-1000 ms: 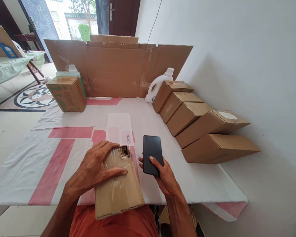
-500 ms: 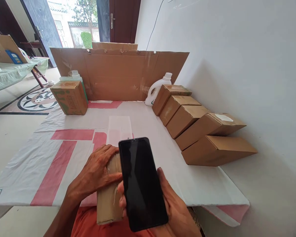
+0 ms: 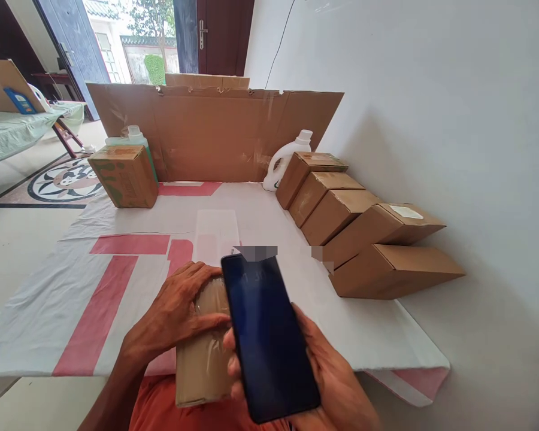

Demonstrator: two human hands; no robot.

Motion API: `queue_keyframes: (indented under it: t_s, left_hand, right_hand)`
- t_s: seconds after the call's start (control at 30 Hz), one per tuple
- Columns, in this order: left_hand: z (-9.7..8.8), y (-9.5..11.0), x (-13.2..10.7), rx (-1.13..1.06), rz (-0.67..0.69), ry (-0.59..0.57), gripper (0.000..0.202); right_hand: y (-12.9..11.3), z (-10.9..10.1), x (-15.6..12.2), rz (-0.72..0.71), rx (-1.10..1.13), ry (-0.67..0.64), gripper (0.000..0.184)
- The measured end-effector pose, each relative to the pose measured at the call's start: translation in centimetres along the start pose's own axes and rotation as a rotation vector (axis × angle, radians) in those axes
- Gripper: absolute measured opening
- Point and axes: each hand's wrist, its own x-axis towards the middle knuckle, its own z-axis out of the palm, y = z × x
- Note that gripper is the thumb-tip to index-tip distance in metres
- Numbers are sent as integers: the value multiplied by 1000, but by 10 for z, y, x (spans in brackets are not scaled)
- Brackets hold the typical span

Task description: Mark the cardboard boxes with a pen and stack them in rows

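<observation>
A dark smartphone [image 3: 272,341] lies in my right hand [image 3: 326,371], its fingers wrapped round both long edges and the screen facing me. Behind it, a small taped cardboard box [image 3: 200,365] lies at the near edge of the table, over my lap. My left hand [image 3: 175,311] is closed on the far end of that box, thumb across its upper face and fingers over the far edge. The phone hides the right side of the box. Blocky grey patches blur the area around the phone's top edge.
Several cardboard boxes [image 3: 350,218] stand in a row along the right wall. A white jug [image 3: 281,164] is behind them. Another carton [image 3: 128,179] stands at the far left before a green-tinted bottle [image 3: 137,136]. A tall cardboard panel [image 3: 211,134] closes the far side of the white-and-red tablecloth [image 3: 269,221].
The phone in my right hand has shifted slightly to the right, and its screen has gone from black to a dark blue glow. My left hand stays on the box.
</observation>
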Motion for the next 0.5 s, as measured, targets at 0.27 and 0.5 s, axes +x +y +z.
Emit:
queue_keyframes:
  t_s: [0.27,0.5]
  left_hand:
    - [-3,-7,3,0,-51,0,58]
    - [-4,-8,3,29,-72,20,65]
  right_hand:
    - [-45,-111,35,-649,-669,810,61]
    - [-27,-191,73,-534,-1101,945,66]
